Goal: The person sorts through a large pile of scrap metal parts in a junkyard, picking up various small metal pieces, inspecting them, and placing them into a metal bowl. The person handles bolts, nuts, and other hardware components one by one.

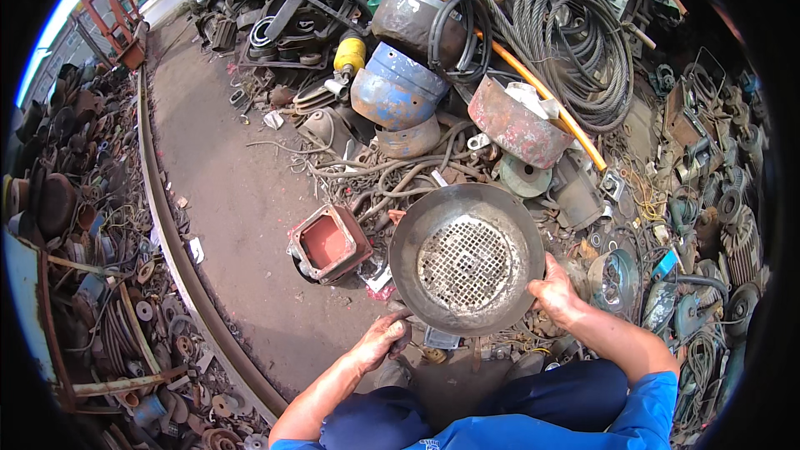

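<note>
A round, dished metal cover [467,258] with a perforated grille in its middle faces up toward the camera, hollow side showing, held over the scrap just in front of the person's knees. The left hand [379,340] grips its lower left rim and the right hand [554,293] its right rim, both closed on the dull grey, scuffed steel. Beyond lie a square red housing [329,243], open and hollow, a dented blue cylinder [398,87], a rusty drum [517,125] and coiled steel cable [575,37].
</note>
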A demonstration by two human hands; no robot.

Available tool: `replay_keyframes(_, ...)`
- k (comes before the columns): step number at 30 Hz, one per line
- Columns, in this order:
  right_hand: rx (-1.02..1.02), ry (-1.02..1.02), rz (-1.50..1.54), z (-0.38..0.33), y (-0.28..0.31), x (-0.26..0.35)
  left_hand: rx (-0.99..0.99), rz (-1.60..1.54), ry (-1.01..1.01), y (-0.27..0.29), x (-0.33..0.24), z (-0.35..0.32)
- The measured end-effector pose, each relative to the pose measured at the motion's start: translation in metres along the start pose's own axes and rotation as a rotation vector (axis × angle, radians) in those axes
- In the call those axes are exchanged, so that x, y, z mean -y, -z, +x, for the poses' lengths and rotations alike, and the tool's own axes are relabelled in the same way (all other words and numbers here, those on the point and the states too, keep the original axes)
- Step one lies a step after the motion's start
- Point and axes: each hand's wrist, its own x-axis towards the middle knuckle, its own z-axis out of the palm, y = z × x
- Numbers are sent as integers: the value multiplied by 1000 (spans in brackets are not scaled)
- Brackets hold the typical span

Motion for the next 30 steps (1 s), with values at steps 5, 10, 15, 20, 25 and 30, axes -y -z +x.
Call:
replay_keyframes(5,106,236,-316,7,-24,24,-392,13,223,-15,4,9)
replay_keyframes(10,372,577,-257,30,-37,48,-493,14,104,-5,19,1)
replay_keyframes(15,496,628,-143,48,-47,44,-498,-369,-58,22,24,-31)
replay_keyframes(20,574,546,-315,51,-69,19,-681,-480,-160,30,30,-81)
replay_keyframes(25,680,505,-393,37,-77,6,-968,-572,-291,41,32,-119)
replay_keyframes(30,732,622,-584,38,-101,55,-984,-755,-358,38,17,-160)
